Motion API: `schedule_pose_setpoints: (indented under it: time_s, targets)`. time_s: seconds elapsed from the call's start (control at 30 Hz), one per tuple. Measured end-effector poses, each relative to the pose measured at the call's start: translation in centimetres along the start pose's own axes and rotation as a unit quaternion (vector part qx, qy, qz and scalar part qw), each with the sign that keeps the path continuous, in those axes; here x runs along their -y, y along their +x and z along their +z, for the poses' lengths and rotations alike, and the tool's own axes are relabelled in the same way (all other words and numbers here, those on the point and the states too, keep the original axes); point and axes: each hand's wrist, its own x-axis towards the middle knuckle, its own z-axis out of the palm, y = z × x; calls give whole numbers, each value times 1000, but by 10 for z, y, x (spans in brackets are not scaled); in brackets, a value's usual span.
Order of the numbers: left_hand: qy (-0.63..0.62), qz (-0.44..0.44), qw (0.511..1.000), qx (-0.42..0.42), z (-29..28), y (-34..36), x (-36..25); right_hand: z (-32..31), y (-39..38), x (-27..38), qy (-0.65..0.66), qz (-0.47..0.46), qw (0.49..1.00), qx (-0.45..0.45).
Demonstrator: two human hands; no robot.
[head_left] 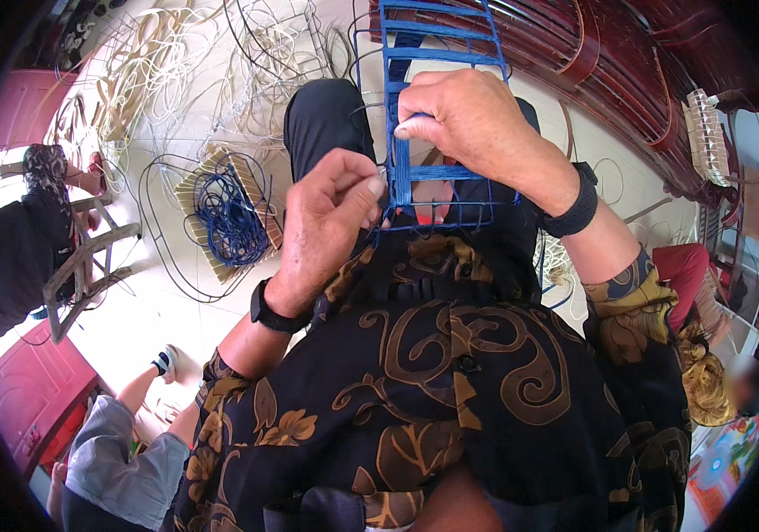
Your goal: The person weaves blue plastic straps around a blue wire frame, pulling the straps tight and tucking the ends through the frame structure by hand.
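Observation:
A wire frame, partly wrapped and crossed with blue strips, lies over my lap and stretches away from me. My right hand is above its middle, thumb and fingers pinched on a blue strand by the left-hand rail. Beside the near left corner of the frame, my left hand has its fingers curled and the thumb pressed toward them. What those fingertips hold, if anything, is too small to make out. Black bands circle both my wrists.
A woven basket with a tangle of blue cord sits left on the floor. Pale loose strands spread behind it. Dark red wooden furniture stands at right. Other people are at left, lower left and right, near a wooden stool.

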Motion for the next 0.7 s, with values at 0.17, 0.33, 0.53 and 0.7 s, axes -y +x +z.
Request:
schedule_pose_setpoints:
  time_s: [0.17,0.33,0.53,0.7]
  targets:
    - [88,62,992,-67,-9,20,-32,-9,0,4,-2,16,1000,3]
    - [64,93,992,-50,4,49,-53,-19,6,7,-65,16,997,-31]
    - [122,160,978,50,14,82,-58,-32,8,4,-43,15,997,-68]
    - [-23,57,982,179,31,90,-71,-47,10,-10,37,-48,989,-132]
